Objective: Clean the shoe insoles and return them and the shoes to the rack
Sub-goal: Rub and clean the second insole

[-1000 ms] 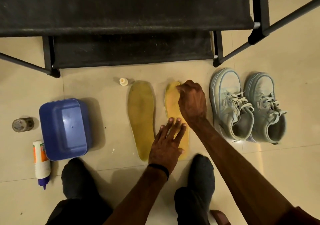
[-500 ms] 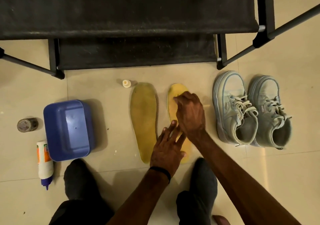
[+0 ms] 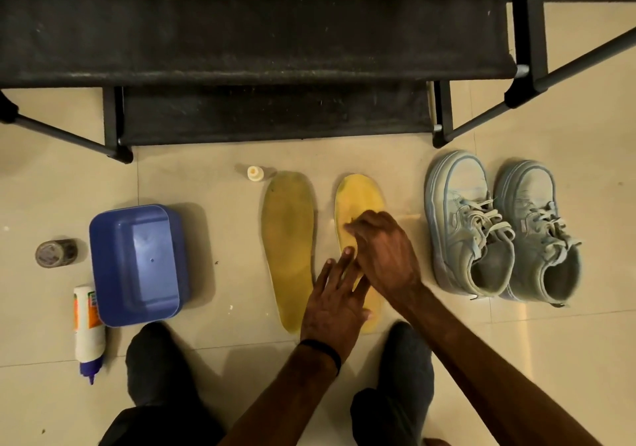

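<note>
the right insole (image 3: 358, 198) lies flat on the floor just left of the shoes (image 3: 499, 229), with the left insole (image 3: 289, 239) beside it on its far side. the left hand (image 3: 335, 303) presses its heel end with straight, spread fingers; the right hand (image 3: 385, 251) rubs mid-insole, fingers curled, though whether they pinch a cloth or brush i cannot tell. if the left hand eases off, the thin insole would likely skid on the smooth tile or buckle. a wide stroke could also knock the shoes.
</note>
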